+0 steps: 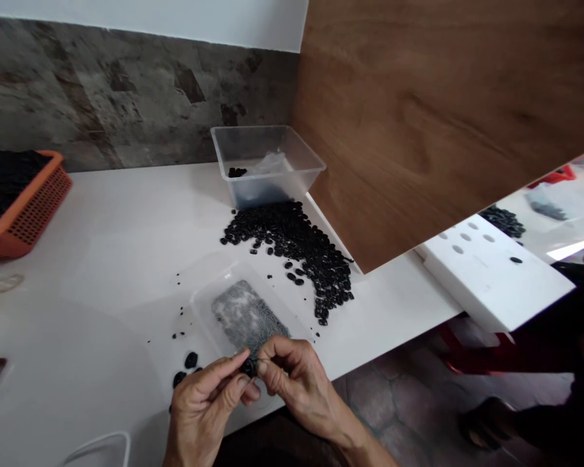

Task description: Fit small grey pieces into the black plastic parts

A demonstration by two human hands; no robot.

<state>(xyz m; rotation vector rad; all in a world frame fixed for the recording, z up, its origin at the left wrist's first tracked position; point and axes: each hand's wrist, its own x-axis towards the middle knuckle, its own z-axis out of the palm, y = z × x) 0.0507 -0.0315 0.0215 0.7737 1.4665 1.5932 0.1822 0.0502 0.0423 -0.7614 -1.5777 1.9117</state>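
The left hand (pixel 202 399) and the right hand (pixel 304 383) are nearest, meeting over the near end of the shallow clear tray (pixel 200 308). The left thumb and fingertips are closed around a small black piece (pixel 248 368), held just above that end of the tray. The right thumb and forefinger are pinched together at the piece's right edge; whether they have hold of the piece itself or of some finer bit is too small to tell. Inside the tray lies a layer of fine grey bits (pixel 248 314). Left of the tray's near end, beside the left hand, are a few loose black pieces (pixel 191 360). Beyond the tray and to its right, a curved heap of black pieces (pixel 292 237) spreads over the white table (pixel 126 246). Farther beyond the tray stands a clear bin (pixel 277 188), the heap reaching its near side. An orange basket (pixel 36 207) filled with dark material is well to the tray's left. Off to the tray's right are a slanting brown board (pixel 418 117) and a white box (pixel 491 272) with oval holes.
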